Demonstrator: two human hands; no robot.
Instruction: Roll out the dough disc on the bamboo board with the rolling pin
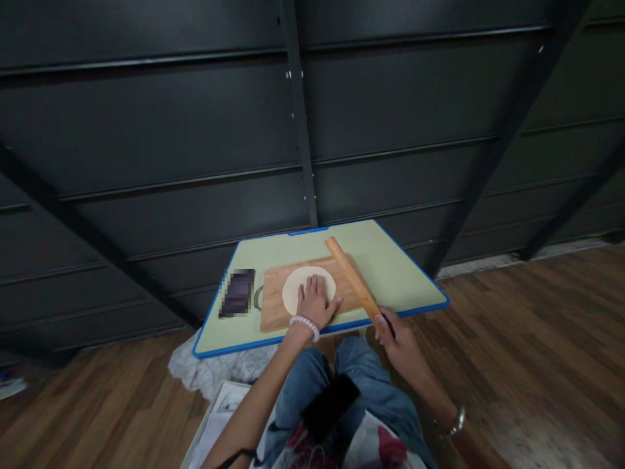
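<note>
A round, flat sheet of dough (293,286) lies on a wooden cutting board (276,317) that has a metal handle at its left end. My left hand (315,303) rests flat on the dough, fingers stretched out and thumb apart. In my right hand (395,335) is the near end of a wooden rolling pin (352,277), with the fingers wrapped round it. The pin slants away to the upper left across the right part of the board, beside the dough. Its grip end is partly hidden by my fingers.
Under the board is a pale green table (390,260) with a blue rim. A dark, blurred-out flat object (237,293) lies at its left. A black phone (331,407) is at my lap. Crumpled pale cloth (205,365) sits below the table's left edge. Dark metal panels (195,124) stand behind.
</note>
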